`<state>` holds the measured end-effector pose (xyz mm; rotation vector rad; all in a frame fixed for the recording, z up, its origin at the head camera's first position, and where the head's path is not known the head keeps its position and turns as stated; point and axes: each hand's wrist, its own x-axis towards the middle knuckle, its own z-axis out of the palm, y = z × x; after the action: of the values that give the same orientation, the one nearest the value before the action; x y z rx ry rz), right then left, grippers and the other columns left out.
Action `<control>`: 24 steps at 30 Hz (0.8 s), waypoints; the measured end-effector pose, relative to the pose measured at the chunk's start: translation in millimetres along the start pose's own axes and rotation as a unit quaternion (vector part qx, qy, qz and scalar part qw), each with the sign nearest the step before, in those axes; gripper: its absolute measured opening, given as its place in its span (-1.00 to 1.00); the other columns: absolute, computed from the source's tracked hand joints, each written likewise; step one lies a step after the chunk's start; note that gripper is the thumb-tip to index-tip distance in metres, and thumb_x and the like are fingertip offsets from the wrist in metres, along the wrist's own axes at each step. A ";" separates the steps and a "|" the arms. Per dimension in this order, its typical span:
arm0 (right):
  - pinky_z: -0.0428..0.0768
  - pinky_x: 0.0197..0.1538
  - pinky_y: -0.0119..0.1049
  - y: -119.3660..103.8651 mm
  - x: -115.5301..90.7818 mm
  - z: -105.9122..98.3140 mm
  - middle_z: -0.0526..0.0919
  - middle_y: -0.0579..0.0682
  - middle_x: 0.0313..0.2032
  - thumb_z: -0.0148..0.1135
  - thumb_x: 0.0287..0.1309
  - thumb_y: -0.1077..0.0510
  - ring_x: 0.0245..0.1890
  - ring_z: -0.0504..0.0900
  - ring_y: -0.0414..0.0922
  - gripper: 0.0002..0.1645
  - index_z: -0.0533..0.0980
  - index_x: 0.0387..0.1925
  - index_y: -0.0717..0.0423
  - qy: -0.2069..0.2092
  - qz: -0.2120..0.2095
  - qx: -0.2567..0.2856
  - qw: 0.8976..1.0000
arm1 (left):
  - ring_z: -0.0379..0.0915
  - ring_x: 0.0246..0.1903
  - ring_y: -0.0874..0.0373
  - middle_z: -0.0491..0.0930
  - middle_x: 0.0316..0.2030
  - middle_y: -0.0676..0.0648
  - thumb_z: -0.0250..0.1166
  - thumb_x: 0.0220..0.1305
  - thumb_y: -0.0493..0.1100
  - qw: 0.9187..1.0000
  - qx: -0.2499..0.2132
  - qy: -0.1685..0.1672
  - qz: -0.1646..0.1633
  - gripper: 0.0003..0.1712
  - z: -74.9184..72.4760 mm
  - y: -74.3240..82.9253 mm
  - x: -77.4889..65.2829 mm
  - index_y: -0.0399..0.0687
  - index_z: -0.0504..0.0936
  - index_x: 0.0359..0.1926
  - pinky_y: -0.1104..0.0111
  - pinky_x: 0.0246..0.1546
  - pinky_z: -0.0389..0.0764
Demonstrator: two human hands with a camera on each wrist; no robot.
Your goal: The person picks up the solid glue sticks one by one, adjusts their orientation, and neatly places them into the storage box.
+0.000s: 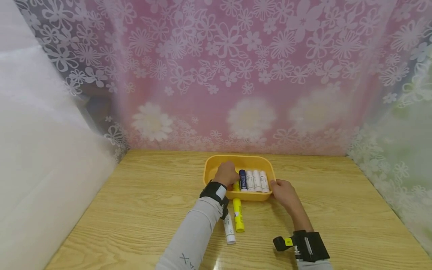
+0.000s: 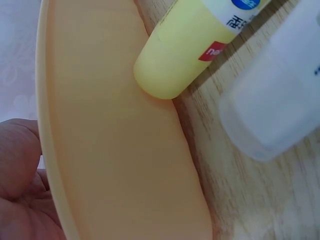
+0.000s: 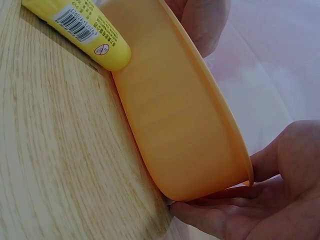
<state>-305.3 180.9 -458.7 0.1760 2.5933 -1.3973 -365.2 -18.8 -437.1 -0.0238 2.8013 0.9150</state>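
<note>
A yellow-orange plastic tray (image 1: 209,165) stands on the table. It holds a row of tubes: a yellow glue stick (image 1: 236,184), a dark blue one (image 1: 243,180) and three white glue sticks (image 1: 257,181). My left hand (image 1: 227,173) reaches over the front wall into the tray, its fingers at the upper end of the yellow glue stick, partly hidden by the hand. At the right front corner, my right hand (image 3: 280,185) grips the tray, thumb at the rim and fingers underneath. Outside, before the front wall, lie another yellow glue stick (image 1: 238,215) and a white glue stick (image 1: 229,229).
The wood-grain table (image 1: 152,195) reaches back to a pink flowered curtain (image 1: 202,93). White sheeting (image 1: 50,131) hangs at the left, and a pale flowered sheet (image 1: 398,161) at the right. The loose sticks lie under and beside my left wrist.
</note>
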 end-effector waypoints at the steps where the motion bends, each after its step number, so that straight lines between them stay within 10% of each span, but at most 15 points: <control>1: 0.57 0.17 0.07 0.0 0.3 0.2 0.50 0.40 0.23 -0.26 0.59 0.03 0.19 0.55 0.20 -0.37 0.32 0.36 0.47 0.001 0.001 0.000 1.000 | 0.52 -0.60 0.06 0.50 -0.56 -0.10 0.38 0.28 -0.24 1.000 -0.003 -0.001 -0.001 -0.86 -0.1 -0.3 -0.1 -0.27 0.69 -0.23 0.40 -0.61 0.54; 24: 0.53 0.23 0.12 2.6 2.4 -0.9 0.45 0.43 0.28 -0.28 0.59 0.02 0.26 0.49 0.24 -0.34 0.26 0.39 0.49 -0.006 -0.002 0.002 1.000 | 0.43 -0.63 0.11 0.44 -0.60 -0.07 0.31 0.29 -0.28 0.999 0.036 0.006 0.018 -0.89 -4.9 -4.7 2.2 -0.28 0.68 -0.32 0.43 -0.66 0.44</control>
<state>-307.3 183.2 -460.9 0.1611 2.5835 -1.4000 -367.9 -25.4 -436.4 0.0312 2.8517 0.8241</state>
